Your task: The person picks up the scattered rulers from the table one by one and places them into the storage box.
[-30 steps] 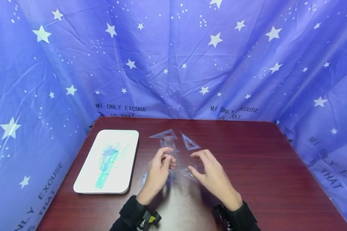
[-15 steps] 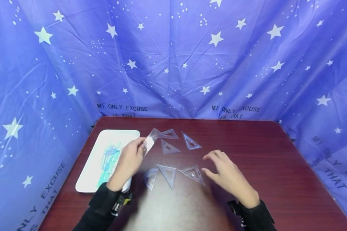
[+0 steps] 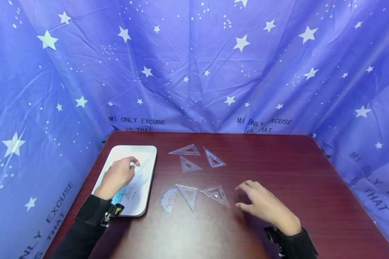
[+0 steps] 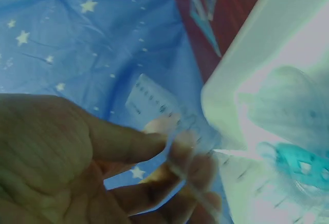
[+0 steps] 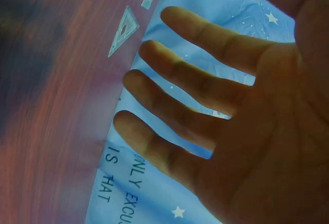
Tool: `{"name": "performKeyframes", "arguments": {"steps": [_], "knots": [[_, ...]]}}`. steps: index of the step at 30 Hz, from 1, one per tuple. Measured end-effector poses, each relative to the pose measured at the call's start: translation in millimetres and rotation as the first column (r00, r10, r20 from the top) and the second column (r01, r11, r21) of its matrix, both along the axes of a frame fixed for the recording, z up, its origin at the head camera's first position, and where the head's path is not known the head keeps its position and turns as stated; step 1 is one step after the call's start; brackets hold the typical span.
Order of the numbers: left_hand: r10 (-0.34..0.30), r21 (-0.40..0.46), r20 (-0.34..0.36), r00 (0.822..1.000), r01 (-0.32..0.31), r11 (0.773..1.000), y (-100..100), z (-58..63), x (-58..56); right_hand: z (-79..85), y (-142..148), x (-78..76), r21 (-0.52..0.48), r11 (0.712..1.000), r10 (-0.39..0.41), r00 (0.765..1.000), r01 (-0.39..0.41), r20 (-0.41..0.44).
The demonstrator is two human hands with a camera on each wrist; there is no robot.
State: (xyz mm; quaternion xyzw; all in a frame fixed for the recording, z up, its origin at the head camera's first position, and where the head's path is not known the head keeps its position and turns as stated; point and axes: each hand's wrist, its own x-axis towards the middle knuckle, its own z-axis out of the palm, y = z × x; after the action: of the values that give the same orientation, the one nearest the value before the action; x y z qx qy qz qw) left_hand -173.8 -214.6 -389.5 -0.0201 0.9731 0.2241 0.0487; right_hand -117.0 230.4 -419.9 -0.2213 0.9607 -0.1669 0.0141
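Observation:
My left hand (image 3: 118, 176) is over the white tray (image 3: 150, 180) and pinches a clear plastic ruler (image 4: 149, 98) between thumb and fingers, its printed marks showing in the left wrist view. Beneath it in the tray lie clear pieces and a teal one (image 4: 295, 162), partly covered by the hand. My right hand (image 3: 262, 203) holds nothing, its fingers relaxed and spread just right of a clear set square (image 3: 223, 196). Left of that lie another set square (image 3: 194, 196) and a clear protractor (image 3: 163, 201).
Farther back on the dark red table (image 3: 278, 162) lie three more set squares: one at the back (image 3: 194, 153), one below it (image 3: 184, 167) and a bluish one (image 3: 209, 154). A blue curtain (image 3: 194, 72) with stars surrounds the table.
My left hand has carried the ruler from the middle of the table leftward over the tray. My right hand has drawn back to the right, away from the set squares.

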Motion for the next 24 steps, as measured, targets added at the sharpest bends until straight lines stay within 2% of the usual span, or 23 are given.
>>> {"name": "performKeyframes", "arguments": {"steps": [4, 6, 8, 13, 16, 20, 24], "knots": [[-0.014, -0.037, 0.072, 0.997, 0.016, 0.999, -7, -7.7, -4.4, -2.2, 6, 1.6, 0.002, 1.000, 0.003, 0.999, -0.004, 0.032], [-0.032, -0.042, 0.091, 0.995, 0.036, 0.998, -13, -19.0, -10.4, -2.9, 9, 2.2, -0.001, 1.000, 0.003, 0.999, -0.003, 0.034], [-0.052, -0.050, 0.092, 0.994, 0.057, 0.997, -24, -40.7, -20.8, -3.1, 11, 2.7, -0.002, 1.000, 0.000, 0.999, 0.000, 0.041], [-0.116, -0.056, 0.040, 0.992, 0.119, 0.991, -55, -111.0, -51.3, -3.1, 16, 0.8, 0.005, 1.000, -0.009, 0.998, 0.009, 0.066], [-0.170, -0.053, 0.007, 0.985, 0.170, 0.984, -65, -135.0, -61.9, -2.6, 18, -0.1, 0.009, 1.000, -0.018, 0.997, 0.017, 0.074], [-0.181, -0.070, -0.031, 0.983, 0.179, 0.981, -67, -144.9, -66.8, -2.0, 19, -0.2, 0.011, 1.000, -0.027, 0.997, 0.026, 0.078], [-0.167, -0.088, -0.041, 0.985, 0.163, 0.983, -64, -139.6, -64.4, -1.7, 20, -0.2, 0.012, 0.999, -0.032, 0.996, 0.031, 0.079]]}}
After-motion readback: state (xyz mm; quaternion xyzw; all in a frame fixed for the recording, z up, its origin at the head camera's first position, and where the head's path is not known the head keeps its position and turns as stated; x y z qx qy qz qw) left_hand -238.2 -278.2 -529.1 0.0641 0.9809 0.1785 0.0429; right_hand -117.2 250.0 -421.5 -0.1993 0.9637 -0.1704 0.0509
